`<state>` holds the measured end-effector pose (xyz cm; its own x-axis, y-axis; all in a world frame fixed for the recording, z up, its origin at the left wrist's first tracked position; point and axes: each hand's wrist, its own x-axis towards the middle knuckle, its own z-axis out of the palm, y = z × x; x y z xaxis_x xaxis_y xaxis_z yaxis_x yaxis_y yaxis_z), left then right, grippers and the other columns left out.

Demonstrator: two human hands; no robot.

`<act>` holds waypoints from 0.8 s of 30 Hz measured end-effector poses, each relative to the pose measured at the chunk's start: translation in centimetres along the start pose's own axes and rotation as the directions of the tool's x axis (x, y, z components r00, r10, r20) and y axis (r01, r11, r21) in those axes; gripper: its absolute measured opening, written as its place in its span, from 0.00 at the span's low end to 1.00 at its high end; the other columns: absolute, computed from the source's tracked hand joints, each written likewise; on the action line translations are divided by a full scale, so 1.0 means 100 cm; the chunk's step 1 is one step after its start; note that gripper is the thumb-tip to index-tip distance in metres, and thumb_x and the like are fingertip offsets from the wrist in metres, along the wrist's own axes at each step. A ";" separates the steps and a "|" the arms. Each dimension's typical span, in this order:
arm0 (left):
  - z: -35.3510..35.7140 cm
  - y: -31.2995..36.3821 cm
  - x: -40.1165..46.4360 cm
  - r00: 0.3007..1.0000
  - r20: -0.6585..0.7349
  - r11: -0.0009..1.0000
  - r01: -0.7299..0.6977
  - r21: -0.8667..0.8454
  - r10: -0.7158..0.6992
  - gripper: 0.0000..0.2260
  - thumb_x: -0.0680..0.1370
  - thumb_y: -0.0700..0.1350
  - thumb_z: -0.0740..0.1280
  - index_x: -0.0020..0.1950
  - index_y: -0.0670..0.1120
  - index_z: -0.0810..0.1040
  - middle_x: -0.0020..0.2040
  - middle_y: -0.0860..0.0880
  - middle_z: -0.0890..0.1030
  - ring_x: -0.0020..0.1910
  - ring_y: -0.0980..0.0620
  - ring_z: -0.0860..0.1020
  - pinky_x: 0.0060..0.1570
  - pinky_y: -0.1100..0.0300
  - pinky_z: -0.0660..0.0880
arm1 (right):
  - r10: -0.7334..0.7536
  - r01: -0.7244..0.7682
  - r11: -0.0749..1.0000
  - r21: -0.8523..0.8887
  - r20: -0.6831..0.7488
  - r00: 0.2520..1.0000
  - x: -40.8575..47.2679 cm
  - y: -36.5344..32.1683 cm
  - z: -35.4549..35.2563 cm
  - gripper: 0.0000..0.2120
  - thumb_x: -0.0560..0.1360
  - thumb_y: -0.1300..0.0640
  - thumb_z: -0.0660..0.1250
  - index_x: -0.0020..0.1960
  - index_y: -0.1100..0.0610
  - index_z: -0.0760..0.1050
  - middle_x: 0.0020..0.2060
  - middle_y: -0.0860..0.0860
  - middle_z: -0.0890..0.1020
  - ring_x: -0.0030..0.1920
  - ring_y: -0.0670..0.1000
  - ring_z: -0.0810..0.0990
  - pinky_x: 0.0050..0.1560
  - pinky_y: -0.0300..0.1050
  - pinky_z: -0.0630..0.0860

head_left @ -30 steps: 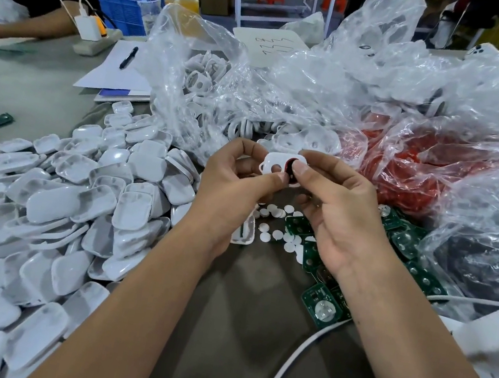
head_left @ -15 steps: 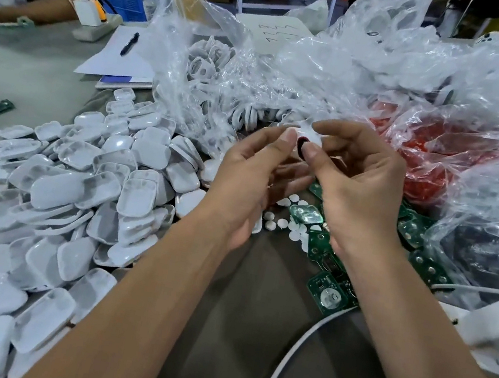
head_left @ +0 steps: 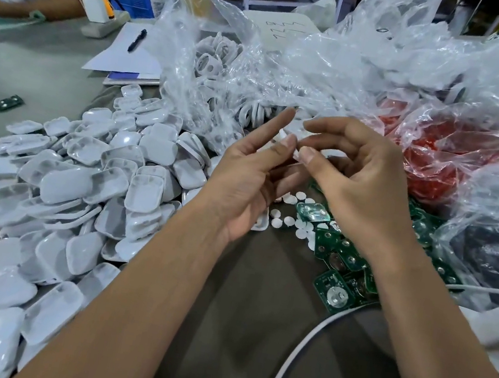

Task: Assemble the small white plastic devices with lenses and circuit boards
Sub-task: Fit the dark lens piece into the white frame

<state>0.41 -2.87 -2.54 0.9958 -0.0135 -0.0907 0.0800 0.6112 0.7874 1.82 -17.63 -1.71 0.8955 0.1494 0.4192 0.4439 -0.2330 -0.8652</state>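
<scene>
**A small white shell held up between both hands**

The white shell (head_left: pixel 286 143) sits above the table, between the two hands and in front of the clear bags. It is held up close, probably so the person can see the opening and line a part up with it. Most of it is hidden by fingers, so I cannot tell whether a lens or board is already seated.

The left hand (head_left: pixel 244 181) touches it with the thumb and a middle finger; its index finger points straight up and away, clear of the work. The right hand (head_left: pixel 356 181) pinches the shell's near edge between thumb and a curled finger, with the other fingers arched loosely above. Both grips look light, fit for turning a small part rather than pressing it home.

Just below the hands lie small white discs (head_left: pixel 282 219), likely the lenses, and beside them green circuit boards (head_left: pixel 333 290), within easy reach of the right hand. A large heap of white covers (head_left: pixel 80 192) spreads out on the left. Behind, a clear plastic bag (head_left: pixel 217 60) holds more white shells, and another bag holds red parts (head_left: pixel 430 160). A white cable (head_left: pixel 295 357) crosses the brown table (head_left: pixel 232 335) near the right forearm.
</scene>
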 end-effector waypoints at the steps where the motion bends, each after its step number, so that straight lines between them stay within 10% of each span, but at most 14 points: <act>1: -0.001 0.000 0.001 1.000 0.003 1.000 0.005 -0.005 -0.005 0.19 0.82 0.35 0.65 0.73 0.44 0.76 0.50 0.40 0.82 0.46 0.48 0.80 0.46 0.58 0.84 | -0.016 0.017 0.999 -0.042 0.018 1.000 0.001 -0.001 -0.001 0.12 0.76 0.61 0.76 0.58 0.51 0.83 0.45 0.45 0.88 0.45 0.45 0.87 0.49 0.52 0.86; 8: -0.008 0.004 0.000 0.998 0.006 0.907 -0.052 0.417 0.055 0.13 0.83 0.46 0.68 0.65 0.41 0.79 0.49 0.41 0.86 0.44 0.45 0.86 0.42 0.58 0.82 | -0.202 0.185 0.942 -0.281 -0.035 0.979 0.001 -0.003 -0.004 0.13 0.73 0.60 0.79 0.56 0.51 0.85 0.43 0.41 0.86 0.44 0.38 0.84 0.49 0.35 0.80; 12: -0.021 0.010 0.000 0.968 0.150 0.345 -0.213 0.914 0.201 0.12 0.75 0.52 0.77 0.56 0.50 0.82 0.42 0.52 0.86 0.38 0.57 0.83 0.39 0.60 0.79 | -0.139 0.098 0.970 -0.224 -0.172 0.975 0.005 0.001 -0.013 0.14 0.73 0.59 0.80 0.57 0.53 0.84 0.44 0.44 0.87 0.44 0.41 0.86 0.47 0.43 0.85; 20: -0.012 -0.006 0.001 0.918 0.393 -0.178 -0.377 0.909 0.062 0.17 0.70 0.59 0.79 0.56 0.54 0.86 0.48 0.54 0.80 0.48 0.55 0.76 0.47 0.52 0.76 | -0.016 -0.017 0.993 -0.113 -0.291 0.957 0.010 0.012 -0.016 0.12 0.70 0.60 0.81 0.53 0.54 0.85 0.40 0.44 0.87 0.41 0.43 0.87 0.43 0.44 0.86; 24: -0.016 -0.007 0.005 0.893 0.431 -0.165 -0.409 0.897 0.132 0.08 0.78 0.48 0.73 0.50 0.44 0.87 0.44 0.47 0.81 0.47 0.47 0.78 0.47 0.47 0.75 | 0.040 -0.055 0.998 -0.042 -0.307 0.951 0.010 0.014 -0.017 0.12 0.69 0.60 0.82 0.51 0.53 0.86 0.39 0.46 0.87 0.40 0.45 0.87 0.44 0.49 0.86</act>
<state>0.74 -2.04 -4.06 0.9187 -0.2725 0.2858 -0.3803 -0.8058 0.4540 3.44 -19.47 -2.06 0.8789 -0.1619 0.4487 0.3948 -0.2811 -0.8747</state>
